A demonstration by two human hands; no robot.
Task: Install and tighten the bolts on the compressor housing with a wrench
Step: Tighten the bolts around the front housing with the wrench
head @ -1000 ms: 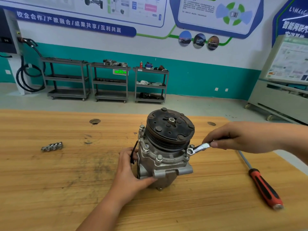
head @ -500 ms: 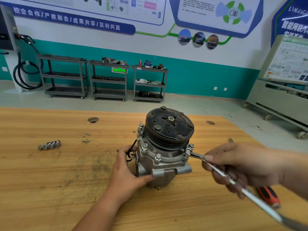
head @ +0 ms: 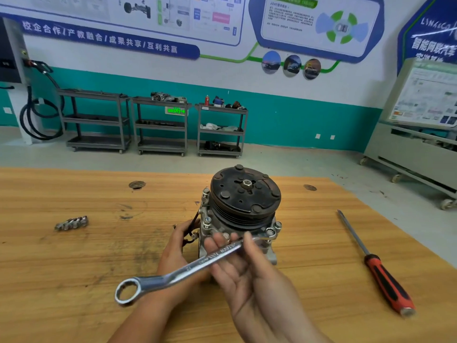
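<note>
The compressor point(head: 241, 214) stands upright near the middle of the wooden bench point(head: 74, 268), set back from the near edge and closer to the far edge, where the floor begins. To its left lies a wide stretch of scuffed, dark-stained plank, with only a short row of small metal pieces point(head: 71, 222) well apart from it. To its right there is bare wood as far as a screwdriver point(head: 385, 280) with a red and black handle, which lies along the bench's slanting right edge. The compressor has a dull cast-metal body with a dark, ribbed round pulley on top and a nut at its centre. Shiny bolts stand around its rim. The left hand point(head: 176, 246) grips the body's left side, partly hidden. The right hand point(head: 247, 271) is turned palm up and pinches a long polished wrench point(head: 188, 268) between thumb and fingers. The wrench's far end sits at a bolt point(head: 271, 231) on the front right corner of the rim. Its ring end juts out over the left forearm towards the near edge.
</note>
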